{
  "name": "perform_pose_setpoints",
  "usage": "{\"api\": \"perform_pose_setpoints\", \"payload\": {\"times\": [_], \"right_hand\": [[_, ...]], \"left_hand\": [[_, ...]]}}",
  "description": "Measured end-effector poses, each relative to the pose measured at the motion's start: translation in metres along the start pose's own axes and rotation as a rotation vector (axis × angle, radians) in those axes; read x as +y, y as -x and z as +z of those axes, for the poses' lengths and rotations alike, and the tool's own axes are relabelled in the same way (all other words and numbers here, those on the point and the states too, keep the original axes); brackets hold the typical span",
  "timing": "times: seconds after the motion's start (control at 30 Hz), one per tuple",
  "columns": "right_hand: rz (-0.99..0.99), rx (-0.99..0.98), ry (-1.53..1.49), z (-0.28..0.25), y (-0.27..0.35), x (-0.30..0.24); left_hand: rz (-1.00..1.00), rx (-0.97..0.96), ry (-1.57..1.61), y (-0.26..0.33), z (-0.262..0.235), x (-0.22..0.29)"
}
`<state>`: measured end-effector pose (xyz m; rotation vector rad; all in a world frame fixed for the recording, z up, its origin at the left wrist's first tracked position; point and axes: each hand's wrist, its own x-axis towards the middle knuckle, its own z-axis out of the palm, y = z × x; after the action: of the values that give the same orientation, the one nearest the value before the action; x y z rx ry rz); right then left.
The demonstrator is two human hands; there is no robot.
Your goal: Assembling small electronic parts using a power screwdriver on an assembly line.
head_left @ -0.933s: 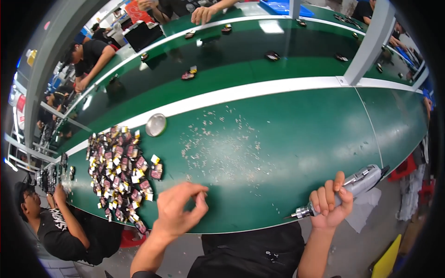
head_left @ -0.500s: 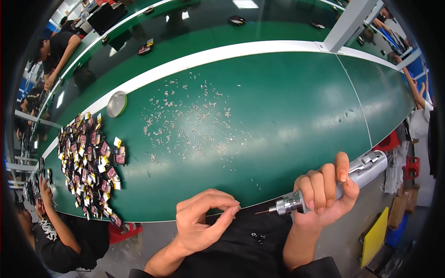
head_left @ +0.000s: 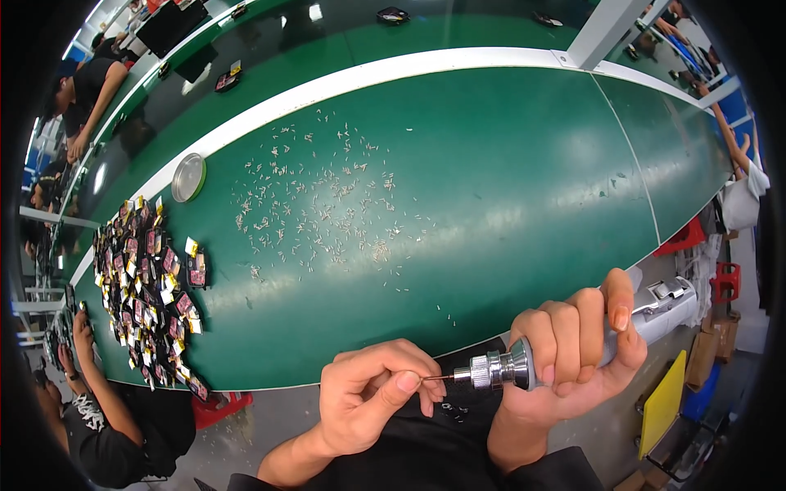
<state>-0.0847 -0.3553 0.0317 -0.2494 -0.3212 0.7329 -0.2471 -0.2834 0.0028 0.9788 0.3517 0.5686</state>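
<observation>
My right hand (head_left: 565, 352) is wrapped round a grey electric screwdriver (head_left: 670, 309) with a shiny metal chuck. The thin bit (head_left: 440, 377) points left, and its tip meets the pinched thumb and forefinger of my left hand (head_left: 360, 401). Whether a tiny piece sits between those fingertips cannot be made out. Beyond my hands, many tiny pale slivers (head_left: 381, 250) lie scattered over the green tabletop (head_left: 508, 180). A few more slivers rest on the dark cloth of my lap, below the bit.
A heap of small black devices with pink faces and white-and-yellow tabs (head_left: 147, 282) covers the table's left end. A round shallow tin (head_left: 189, 178) stands behind it. Another person (head_left: 106, 409) works at far left. A white post (head_left: 610, 33) rises at the back right.
My left fingers have met the bit's tip, which was apart from them before. The screwdriver has shifted slightly left and its bit is now partly covered. The whole view has shifted a little.
</observation>
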Motion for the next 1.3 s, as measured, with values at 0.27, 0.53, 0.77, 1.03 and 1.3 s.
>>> {"api": "perform_pose_setpoints", "payload": {"times": [0.27, 0.53, 0.77, 1.03, 1.3], "right_hand": [[-0.02, 0.0, 0.038, 0.001, 0.001, 0.0], [-0.035, -0.02, 0.093, -0.004, 0.001, -0.002], [-0.051, 0.084, 0.025, -0.013, 0.0, -0.006], [-0.059, 0.139, -0.021, -0.019, -0.007, 0.0], [-0.139, 0.299, 0.014, -0.054, -0.019, -0.004]], "left_hand": [[-0.021, -0.019, -0.094, -0.003, 0.0, 0.005], [0.184, 0.053, -0.569, -0.006, 0.009, -0.003], [0.067, 0.025, -0.394, -0.01, 0.011, -0.012], [0.296, 0.129, -1.008, -0.024, -0.015, 0.023], [0.438, 0.479, -1.681, -0.122, -0.127, 0.123]]}}
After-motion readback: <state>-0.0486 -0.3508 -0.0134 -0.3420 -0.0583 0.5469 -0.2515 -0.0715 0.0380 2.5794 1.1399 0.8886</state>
